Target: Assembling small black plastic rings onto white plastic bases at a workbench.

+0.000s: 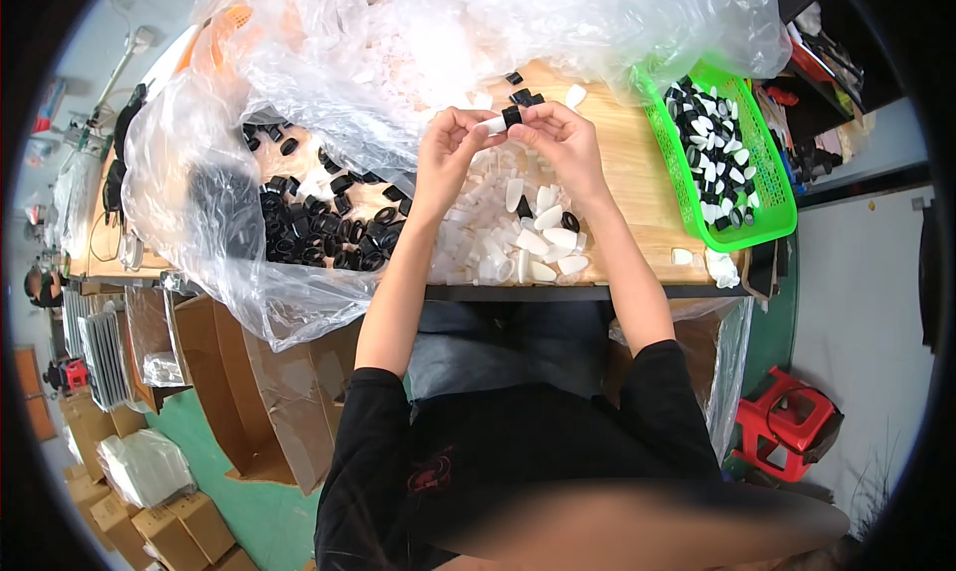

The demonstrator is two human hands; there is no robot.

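My left hand pinches a small white plastic piece above the table. Against its right end sits a black plastic cap, gripped by the fingertips of my right hand. The two parts touch; how far one sits inside the other is too small to tell. Between my forearms lies a loose pile of white, tongue-shaped pieces with translucent bits and a few black parts among them. Many black caps lie in an opened clear plastic bag to the left. A few more black caps rest just beyond my hands.
At the right of the wooden table stands a green basket holding black-and-white pieces. Clear plastic sheeting covers a pale heap at the back. Below the table are open cardboard boxes; a red stool stands at the lower right.
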